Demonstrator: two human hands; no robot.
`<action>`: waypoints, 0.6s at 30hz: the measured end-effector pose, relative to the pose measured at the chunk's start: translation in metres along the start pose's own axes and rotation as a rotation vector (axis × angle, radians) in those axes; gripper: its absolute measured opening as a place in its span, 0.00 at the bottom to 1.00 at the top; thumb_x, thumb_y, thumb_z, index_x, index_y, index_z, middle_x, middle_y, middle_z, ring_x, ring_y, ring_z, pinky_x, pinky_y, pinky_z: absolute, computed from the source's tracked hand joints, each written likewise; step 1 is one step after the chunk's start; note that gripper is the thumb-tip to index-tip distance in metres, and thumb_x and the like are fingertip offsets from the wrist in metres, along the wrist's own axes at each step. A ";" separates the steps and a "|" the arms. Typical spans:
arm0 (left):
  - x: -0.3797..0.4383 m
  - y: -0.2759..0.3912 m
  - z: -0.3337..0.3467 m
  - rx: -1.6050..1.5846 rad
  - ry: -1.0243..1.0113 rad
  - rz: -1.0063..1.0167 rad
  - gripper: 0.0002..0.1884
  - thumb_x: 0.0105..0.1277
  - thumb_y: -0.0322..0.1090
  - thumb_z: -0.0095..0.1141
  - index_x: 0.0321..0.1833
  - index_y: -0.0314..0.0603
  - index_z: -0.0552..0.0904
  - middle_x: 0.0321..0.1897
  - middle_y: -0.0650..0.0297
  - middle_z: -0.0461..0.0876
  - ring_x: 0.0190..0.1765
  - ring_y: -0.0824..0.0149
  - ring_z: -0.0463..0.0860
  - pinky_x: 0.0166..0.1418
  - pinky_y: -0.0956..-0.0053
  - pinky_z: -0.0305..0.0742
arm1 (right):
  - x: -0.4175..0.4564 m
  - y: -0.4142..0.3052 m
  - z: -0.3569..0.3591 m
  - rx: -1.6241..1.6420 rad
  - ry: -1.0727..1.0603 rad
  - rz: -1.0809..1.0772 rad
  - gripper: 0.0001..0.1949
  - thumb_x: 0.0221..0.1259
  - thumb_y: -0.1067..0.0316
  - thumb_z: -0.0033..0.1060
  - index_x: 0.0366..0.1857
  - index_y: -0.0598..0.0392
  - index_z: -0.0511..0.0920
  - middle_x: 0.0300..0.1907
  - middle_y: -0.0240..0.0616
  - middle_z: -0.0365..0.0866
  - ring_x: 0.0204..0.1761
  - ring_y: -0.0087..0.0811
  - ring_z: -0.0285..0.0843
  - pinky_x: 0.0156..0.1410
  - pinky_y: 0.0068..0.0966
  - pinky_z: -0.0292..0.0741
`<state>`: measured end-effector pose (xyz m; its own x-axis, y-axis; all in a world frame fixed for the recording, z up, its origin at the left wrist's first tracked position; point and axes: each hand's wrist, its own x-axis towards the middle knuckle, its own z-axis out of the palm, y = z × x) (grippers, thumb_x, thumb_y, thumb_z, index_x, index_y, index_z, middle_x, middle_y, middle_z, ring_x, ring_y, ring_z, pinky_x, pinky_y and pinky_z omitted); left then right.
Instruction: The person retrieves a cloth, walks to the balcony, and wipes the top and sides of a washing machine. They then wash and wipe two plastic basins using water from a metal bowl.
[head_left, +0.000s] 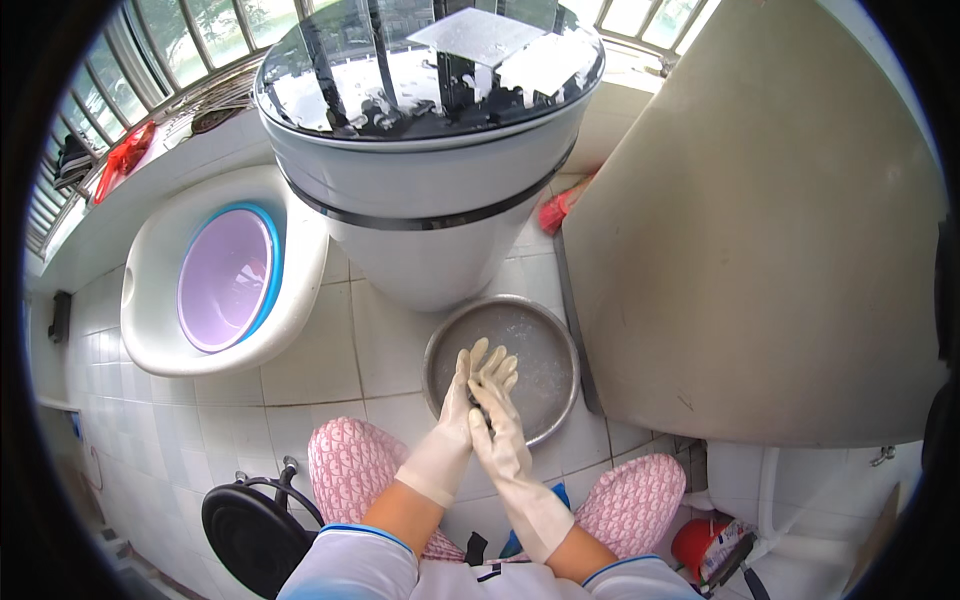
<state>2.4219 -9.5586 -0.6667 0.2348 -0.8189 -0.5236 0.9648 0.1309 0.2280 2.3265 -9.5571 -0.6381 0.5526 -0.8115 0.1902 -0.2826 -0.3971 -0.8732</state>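
Observation:
My left hand (459, 397), in a cream rubber glove, holds its palm up with the fingers stretched out. My right hand (495, 420), gloved alike, lies across that palm with its fingers bent. A small dark thing (486, 421) is pinched between the two palms; mostly hidden, it cannot be identified. Both hands are above the near left part of a round grey metal basin (536, 352) on the tiled floor. Pale specks and wet streaks show on the basin's bottom.
A large white bin-shaped appliance (442, 259) with a glossy dark top stands behind the basin. To the left, a white plastic tub (150, 322) holds purple (229, 277) and blue basins. A tall beige panel (735, 262) rises at right. A black round stool (251, 536) is lower left.

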 end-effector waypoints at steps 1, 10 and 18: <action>-0.002 0.004 -0.008 0.044 0.025 0.036 0.38 0.84 0.66 0.48 0.87 0.50 0.66 0.78 0.51 0.74 0.78 0.48 0.75 0.84 0.54 0.72 | -0.003 -0.011 0.006 0.059 -0.021 -0.004 0.22 0.77 0.62 0.58 0.70 0.58 0.81 0.77 0.61 0.75 0.80 0.63 0.70 0.87 0.52 0.61; -0.008 -0.014 0.018 -0.119 -0.200 -0.151 0.31 0.88 0.55 0.45 0.85 0.47 0.67 0.79 0.52 0.74 0.78 0.52 0.75 0.84 0.50 0.69 | 0.028 0.014 -0.046 -0.368 0.038 -0.097 0.23 0.78 0.64 0.53 0.73 0.61 0.78 0.76 0.61 0.75 0.80 0.65 0.66 0.86 0.57 0.58; 0.006 -0.001 -0.006 -0.283 -0.251 -0.399 0.30 0.88 0.57 0.45 0.85 0.50 0.69 0.84 0.55 0.69 0.83 0.53 0.70 0.87 0.48 0.65 | 0.047 -0.012 -0.035 -0.219 0.012 -0.175 0.24 0.77 0.72 0.51 0.74 0.63 0.75 0.75 0.58 0.76 0.76 0.63 0.73 0.82 0.54 0.66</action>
<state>2.4229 -9.5605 -0.6755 -0.1578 -0.9395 -0.3041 0.9755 -0.1005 -0.1957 2.3281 -9.6058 -0.6030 0.5985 -0.7272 0.3361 -0.3470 -0.6135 -0.7094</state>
